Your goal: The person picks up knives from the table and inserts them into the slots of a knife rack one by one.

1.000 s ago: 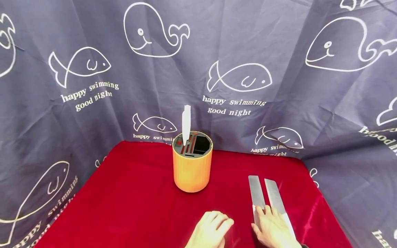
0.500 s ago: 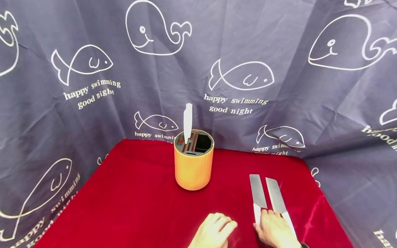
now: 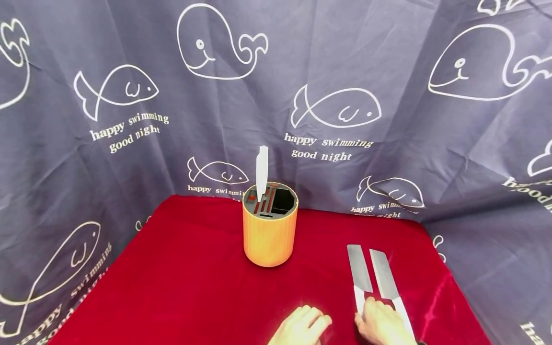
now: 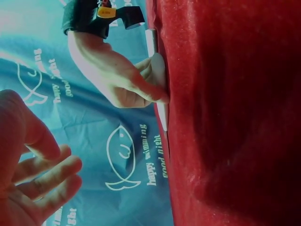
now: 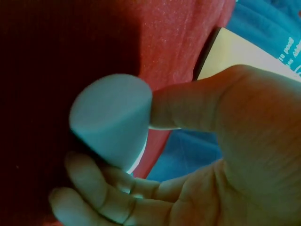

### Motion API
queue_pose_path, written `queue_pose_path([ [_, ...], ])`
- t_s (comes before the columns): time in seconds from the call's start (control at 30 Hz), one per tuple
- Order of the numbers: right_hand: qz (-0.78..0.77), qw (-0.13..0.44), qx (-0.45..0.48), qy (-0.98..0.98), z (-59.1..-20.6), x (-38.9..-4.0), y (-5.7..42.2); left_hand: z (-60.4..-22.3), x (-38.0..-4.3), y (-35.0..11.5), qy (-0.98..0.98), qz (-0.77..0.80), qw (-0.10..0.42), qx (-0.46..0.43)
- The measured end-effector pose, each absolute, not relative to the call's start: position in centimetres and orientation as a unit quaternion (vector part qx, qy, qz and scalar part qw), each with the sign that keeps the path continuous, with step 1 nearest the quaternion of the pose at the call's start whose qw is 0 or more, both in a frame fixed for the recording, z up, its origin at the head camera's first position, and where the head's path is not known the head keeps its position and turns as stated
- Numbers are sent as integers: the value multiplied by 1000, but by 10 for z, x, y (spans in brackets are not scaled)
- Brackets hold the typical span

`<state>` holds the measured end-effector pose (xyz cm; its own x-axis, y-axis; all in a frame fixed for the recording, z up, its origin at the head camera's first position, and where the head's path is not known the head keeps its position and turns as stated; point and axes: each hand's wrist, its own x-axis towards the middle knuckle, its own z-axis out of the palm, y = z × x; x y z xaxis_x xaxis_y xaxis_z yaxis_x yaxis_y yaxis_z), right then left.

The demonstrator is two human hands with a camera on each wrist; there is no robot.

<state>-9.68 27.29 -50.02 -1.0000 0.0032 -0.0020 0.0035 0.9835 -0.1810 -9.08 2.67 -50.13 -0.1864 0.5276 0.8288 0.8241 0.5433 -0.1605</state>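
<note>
Two knives with broad squared blades and white handles lie side by side on the red cloth at right in the head view: a left knife (image 3: 360,268) and a right knife (image 3: 385,275). My right hand (image 3: 381,322) grips the left knife's handle, its knuckles close to the right knife's handle. In the right wrist view the thumb and fingers close around the white handle (image 5: 113,106), seen from its butt end. My left hand (image 3: 301,327) hovers at the front middle, fingers loosely bent, holding nothing; the left wrist view shows its spread fingers (image 4: 51,176).
A yellow round knife block (image 3: 269,242) with a dark slotted top stands at the back middle of the red cloth (image 3: 181,268). One white-handled knife (image 3: 261,170) stands upright in it. A grey-blue printed curtain (image 3: 241,110) encloses the back and sides.
My right hand has drawn back along the left knife's handle, and its fingers have curled in around it. The left hand has shifted slightly right and nearer. The knives lie nearly as before.
</note>
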Motion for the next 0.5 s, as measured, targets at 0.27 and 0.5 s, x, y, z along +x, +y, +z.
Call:
queue_pose_path([
  [0.27,-116,-11,31,993,-489,-91,280,-502,-88,28,-753,-164,451,-449],
  [0.5,-125,-37,65,989,-467,-89,285,-504,-92,30,-741,-181,459,-455],
])
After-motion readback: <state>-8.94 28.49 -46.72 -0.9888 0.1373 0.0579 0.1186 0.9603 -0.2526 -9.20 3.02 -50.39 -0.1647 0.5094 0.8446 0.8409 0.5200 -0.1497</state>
